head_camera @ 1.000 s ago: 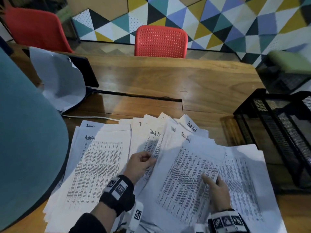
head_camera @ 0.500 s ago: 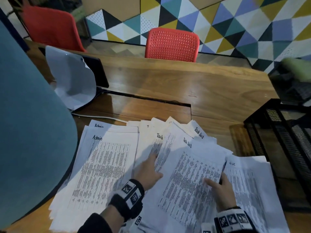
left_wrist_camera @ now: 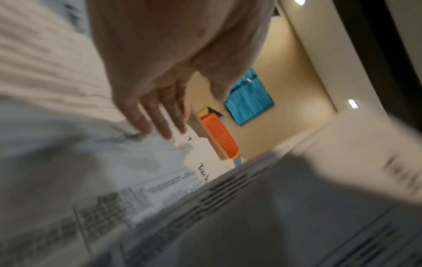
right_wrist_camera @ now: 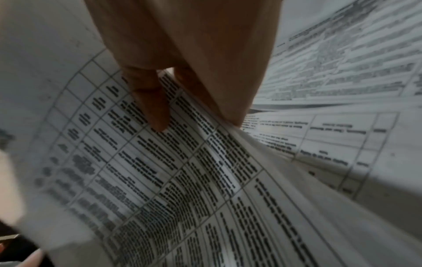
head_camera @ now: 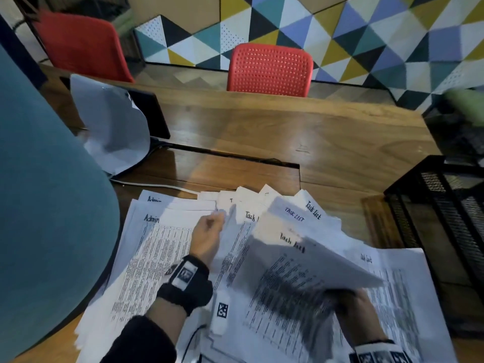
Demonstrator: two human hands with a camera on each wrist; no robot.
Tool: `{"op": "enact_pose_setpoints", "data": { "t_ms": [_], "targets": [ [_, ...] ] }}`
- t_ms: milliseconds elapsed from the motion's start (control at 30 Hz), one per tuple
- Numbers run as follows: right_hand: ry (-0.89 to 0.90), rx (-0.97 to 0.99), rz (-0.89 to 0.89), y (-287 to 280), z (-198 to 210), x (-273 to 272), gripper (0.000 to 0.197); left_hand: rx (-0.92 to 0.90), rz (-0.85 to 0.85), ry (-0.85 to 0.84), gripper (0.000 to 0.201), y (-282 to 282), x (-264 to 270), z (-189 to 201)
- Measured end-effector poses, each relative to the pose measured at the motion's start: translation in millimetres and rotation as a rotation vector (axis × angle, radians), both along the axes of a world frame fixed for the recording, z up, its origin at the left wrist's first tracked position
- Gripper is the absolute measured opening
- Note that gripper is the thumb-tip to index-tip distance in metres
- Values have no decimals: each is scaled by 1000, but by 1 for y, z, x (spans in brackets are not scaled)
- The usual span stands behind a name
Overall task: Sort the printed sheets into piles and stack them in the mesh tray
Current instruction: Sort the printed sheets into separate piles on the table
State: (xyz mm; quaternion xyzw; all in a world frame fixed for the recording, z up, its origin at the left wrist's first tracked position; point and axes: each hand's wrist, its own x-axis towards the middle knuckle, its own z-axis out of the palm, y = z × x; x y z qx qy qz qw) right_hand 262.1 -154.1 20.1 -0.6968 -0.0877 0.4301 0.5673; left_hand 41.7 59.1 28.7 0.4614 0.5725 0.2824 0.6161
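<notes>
Printed sheets cover the near table: an "Admin" pile on the left, fanned "Task list" sheets in the middle, and another pile on the right. My left hand lies with straight fingers on the sheets between the Admin pile and the fan. My right hand pinches the lower part of one Task list sheet, thumb on the print, and holds it lifted and curled above the piles. The black mesh tray stands at the right table edge; nothing shows in the part I see.
A teal rounded chair back blocks the left side. A crumpled white sheet leans on a black tablet at the back left, with a white cable. A red chair stands behind the wooden table.
My right hand has taken hold of the top Task list sheet and lifted it off the pile. My left hand has slid farther up the sheets.
</notes>
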Motion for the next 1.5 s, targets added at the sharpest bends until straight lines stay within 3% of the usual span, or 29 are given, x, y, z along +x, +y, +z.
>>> {"op": "enact_pose_setpoints", "data": {
  "t_ms": [67,133,233,400,533,667,800,900,1033,1100,1200,1367,1500],
  "targets": [
    [15,-17,-4,3,-8,2,28,54,-169,297,28,9,12,-7],
    [63,-73,4,8,-15,0,25,86,-294,466,40,12,21,-16],
    [98,-96,-63,14,-25,1,22,174,-276,617,45,12,28,-22],
    [145,-63,-97,22,-18,-3,26,207,-204,543,19,2,32,-15],
    [162,-34,-116,21,-23,-3,26,152,-189,513,42,2,28,-14],
    [113,-80,-90,22,-21,-4,25,136,-285,559,27,0,24,-20],
    [-19,-120,-118,21,-19,-5,22,204,-264,612,39,-1,24,-20],
    [2,-92,-137,20,-18,-8,21,211,-257,622,36,0,24,-23],
    [95,-27,-145,19,-13,-11,24,152,-284,567,18,2,26,-25],
    [112,-17,-164,17,-13,-11,25,217,-367,558,14,0,27,-24],
    [134,4,-225,15,-12,-13,26,260,-380,255,18,-4,22,-23],
    [159,66,-278,13,-7,-13,29,34,-286,-268,15,-14,8,-5],
    [68,-13,-209,8,-8,-8,26,-83,-187,-454,14,-22,0,-2]
  ]
}}
